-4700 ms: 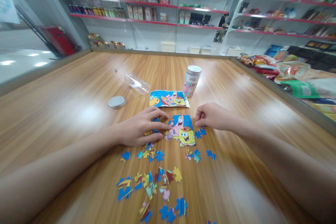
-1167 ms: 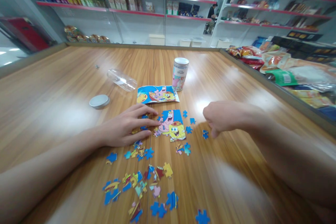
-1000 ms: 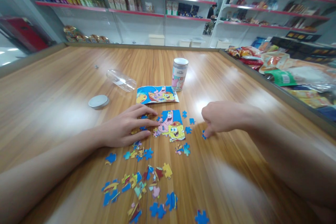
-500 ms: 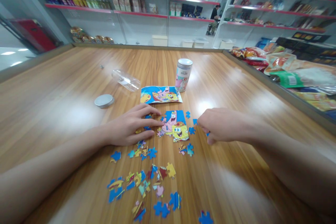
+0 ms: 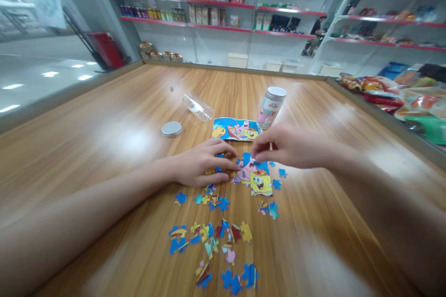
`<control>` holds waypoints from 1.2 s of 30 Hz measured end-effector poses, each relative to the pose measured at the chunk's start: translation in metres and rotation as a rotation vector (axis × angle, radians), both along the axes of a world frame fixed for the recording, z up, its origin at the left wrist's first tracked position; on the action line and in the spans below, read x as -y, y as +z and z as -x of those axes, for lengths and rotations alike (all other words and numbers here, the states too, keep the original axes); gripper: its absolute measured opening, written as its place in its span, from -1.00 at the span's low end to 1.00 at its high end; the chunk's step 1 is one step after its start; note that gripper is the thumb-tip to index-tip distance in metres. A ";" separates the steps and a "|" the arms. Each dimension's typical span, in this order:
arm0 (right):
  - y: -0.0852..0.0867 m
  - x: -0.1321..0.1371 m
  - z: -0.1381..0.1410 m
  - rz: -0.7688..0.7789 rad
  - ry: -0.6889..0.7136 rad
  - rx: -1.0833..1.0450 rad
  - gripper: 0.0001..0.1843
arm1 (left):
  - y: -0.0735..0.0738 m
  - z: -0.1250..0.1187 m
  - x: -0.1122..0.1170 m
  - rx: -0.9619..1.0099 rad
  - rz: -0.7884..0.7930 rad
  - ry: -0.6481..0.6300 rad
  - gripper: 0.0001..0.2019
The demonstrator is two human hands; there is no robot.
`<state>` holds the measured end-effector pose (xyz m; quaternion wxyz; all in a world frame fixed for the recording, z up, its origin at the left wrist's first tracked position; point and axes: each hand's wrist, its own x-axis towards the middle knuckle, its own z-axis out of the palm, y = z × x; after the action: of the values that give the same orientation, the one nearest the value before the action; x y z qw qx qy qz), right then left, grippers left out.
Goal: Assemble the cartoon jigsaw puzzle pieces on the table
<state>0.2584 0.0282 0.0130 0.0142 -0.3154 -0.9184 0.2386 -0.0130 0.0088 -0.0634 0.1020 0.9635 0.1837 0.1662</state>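
A partly joined jigsaw puzzle (image 5: 260, 182) with a yellow sponge figure and a pink starfish lies on the wooden table. My left hand (image 5: 205, 164) rests flat with fingers spread, its fingertips at the puzzle's left edge and over some loose pieces. Above the puzzle's top edge, my right hand (image 5: 285, 146) has thumb and fingers pinched on a small blue puzzle piece, mostly hidden by the fingertips. Loose blue pieces (image 5: 277, 184) lie right of the puzzle. Nearer to me are several scattered pieces (image 5: 211, 247). A curled picture sheet (image 5: 237, 130) lies just behind.
A printed can (image 5: 272, 107) stands behind my right hand. Farther left are a clear plastic cylinder (image 5: 198, 107) and a round silver lid (image 5: 172, 128). Packaged snacks (image 5: 383, 93) line the table's right side. Stocked shelves (image 5: 219, 28) stand beyond, with a person (image 5: 313, 37) in the distance.
My right hand has moved from the loose pieces at the right to the puzzle's top edge, taking a blue piece from there. My left hand stays in place; the view has turned left.
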 end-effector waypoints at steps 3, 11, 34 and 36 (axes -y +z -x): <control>-0.042 -0.019 0.027 -0.076 -0.110 -0.485 -0.85 | 0.000 -0.001 0.001 0.011 -0.018 0.014 -0.65; -0.084 -0.026 0.017 -0.261 -0.074 -0.676 -0.87 | -0.002 -0.001 0.000 0.031 -0.015 -0.016 -0.66; -0.091 -0.025 0.020 -0.461 0.033 -0.527 -0.87 | -0.002 0.001 -0.001 -0.016 0.003 0.010 -0.65; -0.090 -0.024 0.022 -0.478 0.021 -0.562 -0.87 | -0.001 0.000 0.000 -0.017 0.008 0.008 -0.65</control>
<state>0.2368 0.0518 -0.0769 0.3366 -0.2161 -0.9116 0.0946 -0.0134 0.0090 -0.0643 0.1036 0.9637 0.1889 0.1574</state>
